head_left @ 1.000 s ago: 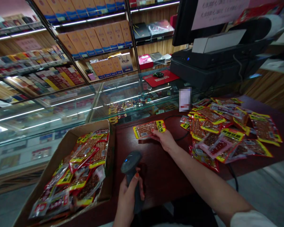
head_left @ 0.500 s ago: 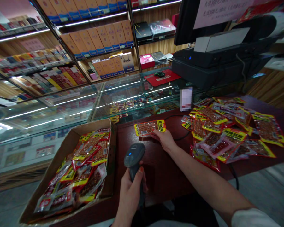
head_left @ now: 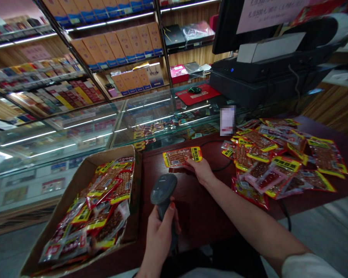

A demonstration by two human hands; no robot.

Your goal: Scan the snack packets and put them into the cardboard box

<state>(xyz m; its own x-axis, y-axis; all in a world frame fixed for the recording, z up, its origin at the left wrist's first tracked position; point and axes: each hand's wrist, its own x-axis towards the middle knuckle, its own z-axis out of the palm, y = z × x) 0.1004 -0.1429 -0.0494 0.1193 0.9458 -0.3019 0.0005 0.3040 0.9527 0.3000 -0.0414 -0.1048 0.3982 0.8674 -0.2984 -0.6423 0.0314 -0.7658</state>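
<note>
My left hand [head_left: 161, 231] is wrapped round the handle of a dark grey barcode scanner [head_left: 163, 189], whose head points up and away from me. Beyond it, my right hand [head_left: 201, 170] pinches the right end of a snack packet [head_left: 181, 156] between thumb and fingers. The packet is clear with red and yellow edges, and brown sticks show inside. It is held just over the dark red table, in front of the scanner head. The scanner's blue light seen earlier does not show now.
An open cardboard box [head_left: 137, 216] full of similar packets stands on the left. More packets [head_left: 281, 158] lie heaped on the table's right side. Behind are a glass display counter [head_left: 89, 139], a mouse [head_left: 195, 90] on a red mat, and a monitor [head_left: 229, 27]. A cable crosses the table.
The blue light on top of the scanner has gone out. Both hands keep their grips, and the whole view has shifted very slightly.
</note>
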